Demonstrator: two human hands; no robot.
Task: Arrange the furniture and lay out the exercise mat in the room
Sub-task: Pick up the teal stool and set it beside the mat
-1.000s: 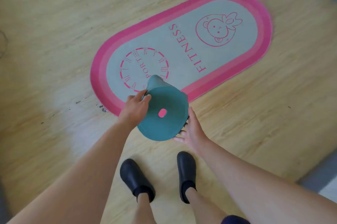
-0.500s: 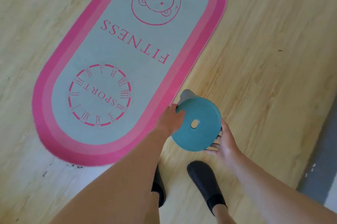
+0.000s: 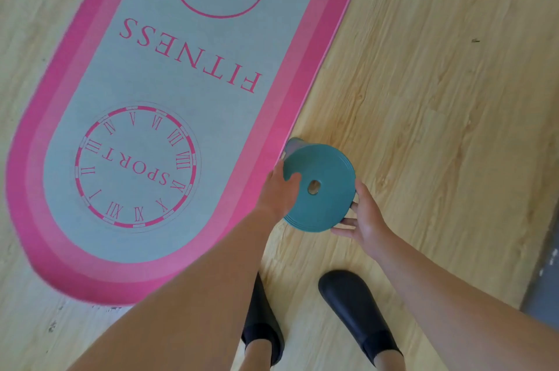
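An oval grey exercise mat with a pink border [image 3: 145, 74] lies flat on the pale wooden floor [image 3: 423, 83]. It is printed "FITNESS", "SPORT" inside a Roman-numeral clock ring, and a cartoon animal face. Just beside the mat's long edge near "SPORT", a round teal plastic stool [image 3: 326, 207] with a hole through its seat is held up. The left grip [image 3: 276, 189] hooks its thumb over the rim, and the right grip [image 3: 367, 219] clasps the opposite rim, fingers underneath.

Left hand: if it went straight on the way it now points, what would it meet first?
The teal stool, which the left hand grips at the seat rim. Past it the line seems to cross only wooden floor beside the mat, though depth is unclear.
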